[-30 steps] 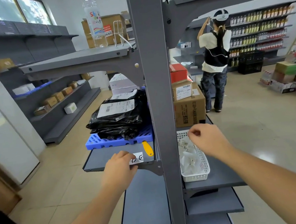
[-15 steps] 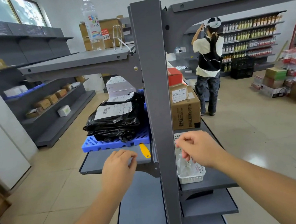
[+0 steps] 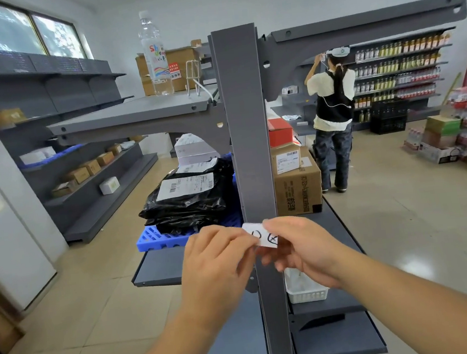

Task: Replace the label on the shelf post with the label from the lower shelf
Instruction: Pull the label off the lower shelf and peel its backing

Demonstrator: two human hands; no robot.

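White paper label (image 3: 263,235) with black hand-drawn marks is held against the grey shelf post (image 3: 245,123), pinched between both hands. Left hand (image 3: 216,260) fingers grip its 9 o'clock edge; right hand (image 3: 300,249) fingers clasp its 3 o'clock end.

shelf post (image 3: 248,146) bare above both hands, black bags (image 3: 191,201) crowding left, cardboard box (image 3: 298,187) right
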